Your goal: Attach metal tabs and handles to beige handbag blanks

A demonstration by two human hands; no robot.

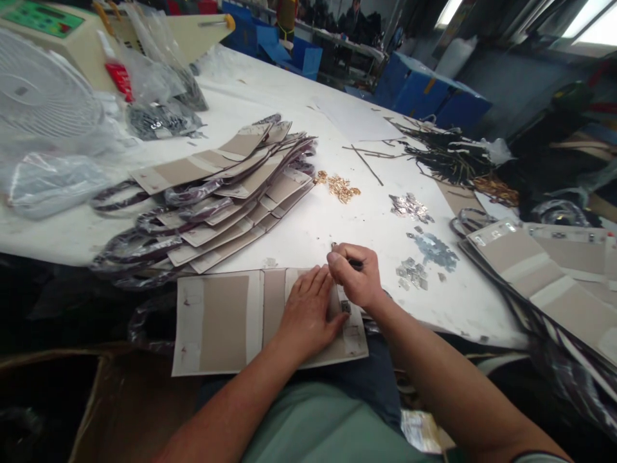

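A beige bag panel (224, 308) with pale cross strips lies along the table's front edge, partly over my lap. My left hand (308, 315) is flat on its right half, fingers stretched out and thumb spread to the right. Close to that thumb, a small dark metal plate (346, 307) sits on the panel. My right hand (357, 273) is closed round a slim dark tool (355, 264), just above the panel's upper right corner. The fingers hide most of the tool, so its exact kind cannot be made out. A handle wrapped in clear plastic (149, 325) hangs at the panel's left.
Stacked bag panels (245, 186) with plastic-wrapped handles lie at the left. Gold fittings (341, 189), silver plates (409, 207) and bluish-grey plates (436, 251) form small heaps on the white table (289, 83). More bag panels (520, 263) are at the right, near dark straps (448, 154).
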